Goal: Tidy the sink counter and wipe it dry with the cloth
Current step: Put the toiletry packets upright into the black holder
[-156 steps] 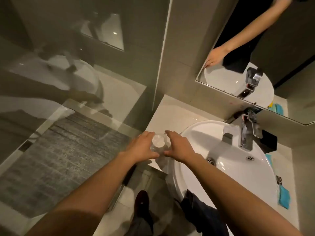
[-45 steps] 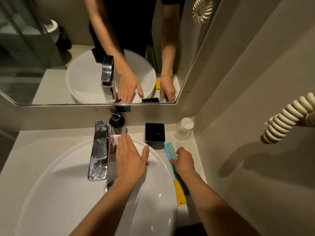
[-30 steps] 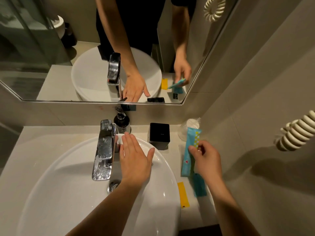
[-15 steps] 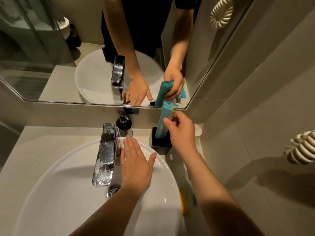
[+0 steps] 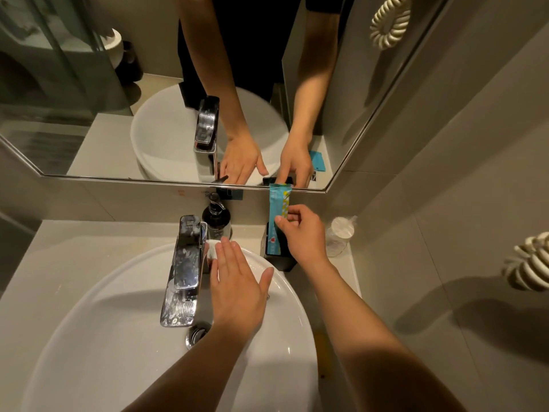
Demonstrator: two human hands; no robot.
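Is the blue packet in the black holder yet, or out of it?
Partly in: the blue packet stands upright, lower end inside the black holder, top sticking out, right hand pinching it.

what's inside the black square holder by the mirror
The blue packet stands upright in the black holder, pinched by the right hand. Its bottom and anything else inside are hidden.

My two arms are bare from the elbow down to the wrist; there is no watch, no bracelet and no ring on them. My left hand (image 5: 237,295) and my right hand (image 5: 306,233) wear no gloves. The nails are short and plain. In the mirror (image 5: 89,84) I see a dark short sleeve, probably black, and dark clothes on my body.
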